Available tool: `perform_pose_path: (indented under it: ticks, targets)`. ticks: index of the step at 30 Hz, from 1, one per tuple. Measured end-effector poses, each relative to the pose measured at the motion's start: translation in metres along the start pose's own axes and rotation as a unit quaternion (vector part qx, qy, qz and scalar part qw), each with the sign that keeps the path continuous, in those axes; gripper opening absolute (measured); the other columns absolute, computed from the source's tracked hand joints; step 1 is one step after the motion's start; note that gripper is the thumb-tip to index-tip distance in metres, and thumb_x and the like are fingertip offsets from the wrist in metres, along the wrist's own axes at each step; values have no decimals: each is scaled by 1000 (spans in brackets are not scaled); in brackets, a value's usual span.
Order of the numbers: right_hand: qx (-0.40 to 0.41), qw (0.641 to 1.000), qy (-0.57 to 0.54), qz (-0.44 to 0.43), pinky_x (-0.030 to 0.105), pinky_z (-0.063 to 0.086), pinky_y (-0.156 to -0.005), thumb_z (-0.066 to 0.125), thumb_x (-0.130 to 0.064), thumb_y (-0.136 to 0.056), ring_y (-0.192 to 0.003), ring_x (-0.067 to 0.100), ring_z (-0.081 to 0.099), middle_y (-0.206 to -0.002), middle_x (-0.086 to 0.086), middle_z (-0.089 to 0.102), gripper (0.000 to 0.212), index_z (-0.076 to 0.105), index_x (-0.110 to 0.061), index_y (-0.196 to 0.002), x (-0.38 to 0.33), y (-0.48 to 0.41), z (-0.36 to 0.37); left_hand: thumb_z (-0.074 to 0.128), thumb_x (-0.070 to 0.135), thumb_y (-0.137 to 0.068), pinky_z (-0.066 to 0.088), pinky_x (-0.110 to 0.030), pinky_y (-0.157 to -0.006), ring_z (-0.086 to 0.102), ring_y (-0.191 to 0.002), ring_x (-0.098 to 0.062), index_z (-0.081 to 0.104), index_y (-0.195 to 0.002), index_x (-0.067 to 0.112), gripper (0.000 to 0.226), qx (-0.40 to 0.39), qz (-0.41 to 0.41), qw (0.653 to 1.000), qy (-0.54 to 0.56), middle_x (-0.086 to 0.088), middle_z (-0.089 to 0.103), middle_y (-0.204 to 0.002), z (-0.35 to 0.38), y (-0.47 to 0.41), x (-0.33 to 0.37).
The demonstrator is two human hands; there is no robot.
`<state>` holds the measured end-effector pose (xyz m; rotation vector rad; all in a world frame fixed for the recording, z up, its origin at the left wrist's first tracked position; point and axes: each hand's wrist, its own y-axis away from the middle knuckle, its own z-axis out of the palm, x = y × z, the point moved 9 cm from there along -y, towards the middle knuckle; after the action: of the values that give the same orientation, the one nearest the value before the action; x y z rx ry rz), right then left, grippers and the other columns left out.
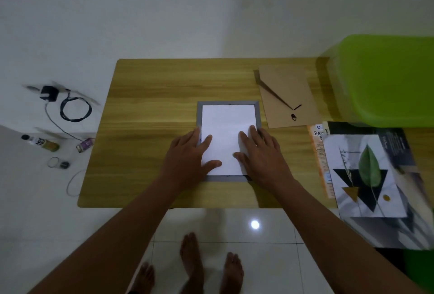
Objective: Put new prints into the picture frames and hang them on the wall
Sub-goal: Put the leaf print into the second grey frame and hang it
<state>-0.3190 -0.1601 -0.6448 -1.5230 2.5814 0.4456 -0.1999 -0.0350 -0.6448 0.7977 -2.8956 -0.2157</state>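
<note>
Centrally on the wooden worktop (145, 129) lies the grey picture frame (229, 103), with a white sheet (229, 124) laid within its border. The left hand (185, 152) and right hand (263, 155) rest flat on the sheet's near half, fingers (207, 140) extended and released, grasping nothing. At 2 o'clock, just beside the frame, lies the brown backing board (288, 87). At 4 o'clock sits a stack of prints (366, 176), leaf design uppermost. Farther out at 2 o'clock stands a green container (385, 77). At 9 o'clock, on the floor, lies a charger (49, 93) with coiled cable.
</note>
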Motion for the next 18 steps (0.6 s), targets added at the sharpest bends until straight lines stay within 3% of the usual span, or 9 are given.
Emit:
perform_pose_path:
  ticks: [5, 18]
  targets:
    - [-20, 1000, -6, -6, 51, 11, -122, 34, -65, -96, -152, 28, 0, -165, 10, 8, 78, 16, -21, -157, 2, 1, 4, 25, 79, -81, 35, -44, -108, 37, -140, -31, 41, -147, 21, 89, 1, 3, 1000, -12, -18, 39, -152, -1, -2, 0]
    - [-55, 998, -24, -25, 50, 2, -123, 41, -64, -95, -152, 25, -12, -165, 10, -4, 82, 9, -23, -158, 7, 2, 9, 28, 84, -79, 30, -47, -112, 27, -145, -30, 22, -154, 27, 94, -18, 12, 999, -25, -12, 25, -159, 1, 3, -2]
